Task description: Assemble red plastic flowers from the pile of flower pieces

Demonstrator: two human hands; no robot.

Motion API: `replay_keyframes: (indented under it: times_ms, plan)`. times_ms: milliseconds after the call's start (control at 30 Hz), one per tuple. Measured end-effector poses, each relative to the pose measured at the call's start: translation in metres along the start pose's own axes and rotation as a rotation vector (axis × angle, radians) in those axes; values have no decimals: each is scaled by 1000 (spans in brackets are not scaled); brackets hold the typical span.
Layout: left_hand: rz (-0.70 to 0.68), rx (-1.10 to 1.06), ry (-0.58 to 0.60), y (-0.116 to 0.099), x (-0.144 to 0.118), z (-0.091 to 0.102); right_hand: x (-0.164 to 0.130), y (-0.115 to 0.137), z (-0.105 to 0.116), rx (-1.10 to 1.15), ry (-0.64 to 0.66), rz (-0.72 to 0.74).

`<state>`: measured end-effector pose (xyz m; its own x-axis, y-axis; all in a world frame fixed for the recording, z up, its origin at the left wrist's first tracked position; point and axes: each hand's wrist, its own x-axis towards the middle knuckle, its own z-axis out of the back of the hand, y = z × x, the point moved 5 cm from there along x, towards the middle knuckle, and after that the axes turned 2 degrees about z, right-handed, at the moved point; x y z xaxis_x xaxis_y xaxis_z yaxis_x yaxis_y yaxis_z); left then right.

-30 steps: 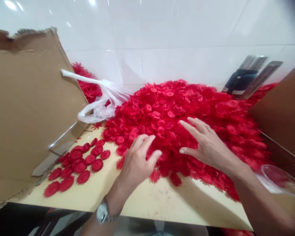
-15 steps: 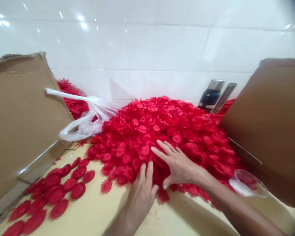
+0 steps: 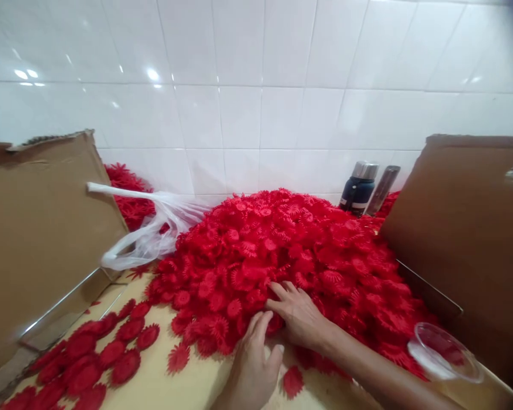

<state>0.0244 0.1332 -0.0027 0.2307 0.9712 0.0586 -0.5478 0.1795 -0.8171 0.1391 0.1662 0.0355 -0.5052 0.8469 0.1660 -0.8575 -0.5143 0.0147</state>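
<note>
A big heap of red plastic flower pieces (image 3: pixel 290 250) covers the middle of the pale table (image 3: pixel 183 387). My left hand (image 3: pixel 254 364) lies palm down at the heap's near edge, fingers together, touching the lowest pieces. My right hand (image 3: pixel 297 313) rests flat on the heap just beyond it, fingers spread over the flowers. Neither hand visibly grips anything. A single red flower (image 3: pixel 292 380) lies loose on the table between my two forearms. A separate group of flat red flowers (image 3: pixel 98 353) is laid out at the lower left.
Brown cardboard sheets stand at the left (image 3: pixel 38 239) and right (image 3: pixel 470 239). A white plastic bag (image 3: pixel 154 233) lies behind the heap's left side. A dark flask (image 3: pixel 358 188) stands by the tiled wall. A clear plastic cup (image 3: pixel 442 350) sits at the right.
The view tilted upward, showing more wall. Both hands slid nearer to me, down to the heap's near edge, and my right hand drew closer to the left.
</note>
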Motion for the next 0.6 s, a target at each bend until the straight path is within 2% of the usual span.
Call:
replay_keyframes:
  times_ms: [133,267,467,600]
  plan:
    - [-68,36,-10,-10,-6,14,4,2,-1,-17,7,55]
    - [-103,45,-93,-13,-13,32,4,-1,6,-49,-16,113]
    - [-111,13,-275,-6,-10,64,5,-17,55,-200,-295,152]
    - [-101,77,-371,-4,4,86,25,-23,94,-256,-436,191]
